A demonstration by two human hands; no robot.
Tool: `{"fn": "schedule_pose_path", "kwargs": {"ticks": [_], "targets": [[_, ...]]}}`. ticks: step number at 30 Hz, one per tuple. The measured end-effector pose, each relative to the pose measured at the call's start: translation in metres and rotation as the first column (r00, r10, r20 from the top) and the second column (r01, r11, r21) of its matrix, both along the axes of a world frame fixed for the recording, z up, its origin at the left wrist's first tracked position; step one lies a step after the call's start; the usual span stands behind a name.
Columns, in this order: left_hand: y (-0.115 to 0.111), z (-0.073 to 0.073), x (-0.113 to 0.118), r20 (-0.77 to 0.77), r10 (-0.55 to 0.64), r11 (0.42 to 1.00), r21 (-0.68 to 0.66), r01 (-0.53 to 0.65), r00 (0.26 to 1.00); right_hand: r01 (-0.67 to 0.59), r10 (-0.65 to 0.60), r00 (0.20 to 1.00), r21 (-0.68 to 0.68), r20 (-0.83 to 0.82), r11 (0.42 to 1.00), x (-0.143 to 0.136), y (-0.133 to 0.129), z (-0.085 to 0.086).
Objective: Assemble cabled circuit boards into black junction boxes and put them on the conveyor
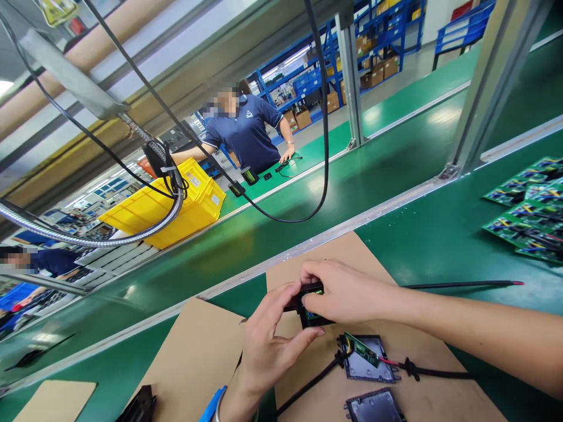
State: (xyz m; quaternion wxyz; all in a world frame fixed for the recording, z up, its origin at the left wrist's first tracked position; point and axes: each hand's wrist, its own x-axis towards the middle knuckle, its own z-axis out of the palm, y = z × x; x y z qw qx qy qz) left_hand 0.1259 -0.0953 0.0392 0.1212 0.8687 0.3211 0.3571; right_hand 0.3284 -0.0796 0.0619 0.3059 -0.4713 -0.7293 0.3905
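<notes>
Between my two hands is a small black plastic housing (319, 322) with a bit of green circuit board showing inside. My left hand (269, 337) holds it from the left, fingertips on its edge and thumb beneath. My right hand (341, 293) grips it from the right, fingers bent over its top; they hide most of it. Just below lies an open black case half (372, 375), with a narrow green circuit board (364, 350) wired to black cables across it. A second black case half (376, 407) is cut off by the bottom edge.
Cardboard sheets (185, 346) cover parts of the green bench. Several wired circuit boards (530, 228) lie at right. A metal rail (299, 252) runs along the bench, and a black cable (326, 117) hangs ahead. Across stands a co-worker (250, 132) beside a yellow bin (189, 199).
</notes>
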Motion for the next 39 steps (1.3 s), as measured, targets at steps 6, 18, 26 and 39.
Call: {"fn": "schedule_pose_path", "kwargs": {"ticks": [6,18,26,39], "targets": [[0.001,0.001,0.002,0.013,-0.018,1.0,0.014,0.018,1.0,-0.032,0.031,0.998,-0.02,-0.054,0.999,0.002,0.0,-0.005],[-0.003,0.002,0.006,0.013,-0.03,0.999,-0.012,0.031,0.999,-0.022,0.021,0.998,-0.004,-0.063,1.0,0.0,-0.001,-0.009],[0.001,0.001,0.003,0.032,-0.02,0.996,-0.089,0.023,0.999,-0.121,0.105,0.985,-0.111,-0.134,0.986,0.003,0.007,-0.021],[-0.004,-0.006,0.005,0.045,-0.039,0.996,-0.085,0.043,0.998,-0.035,0.036,0.999,-0.07,0.006,0.997,-0.004,0.005,-0.02]]}}
